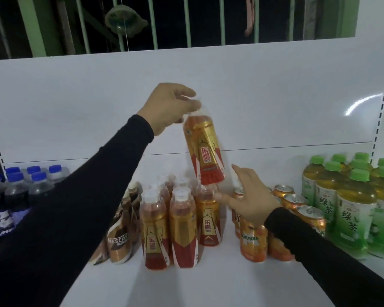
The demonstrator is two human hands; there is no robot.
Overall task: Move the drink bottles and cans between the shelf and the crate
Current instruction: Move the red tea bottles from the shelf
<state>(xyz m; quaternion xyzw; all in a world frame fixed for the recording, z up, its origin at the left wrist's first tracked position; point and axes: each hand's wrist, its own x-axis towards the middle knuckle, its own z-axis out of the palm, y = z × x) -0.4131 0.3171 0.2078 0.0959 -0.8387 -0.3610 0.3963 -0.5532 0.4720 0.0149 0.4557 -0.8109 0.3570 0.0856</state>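
shelf [208, 282]: white, filling the lower half of the frame; drinks stood on it in clusters by kind.
step in hand: judged to be either lifting one bottle off the gold-and-red group or setting it down there; which way could not be told, and no crate was in view.
doing it well: bring the tilted bottle upright before it travels, keep its base clear of the white caps below, and steady the neighbours with the free hand so none topple.
gold-and-red group [182, 224]: lower centre, packed close.
held bottle [205, 151]: centre of frame, above that group, leaning with its cap toward the upper left.
orange cans [253, 242]: just right of the group.
left hand [166, 107]: arm stretched up from lower left, grip pinching the bottle's clear cap from above.
right hand [251, 200]: lower centre right, grip wide, fingers spread, holding nothing, over the cans beside the group.
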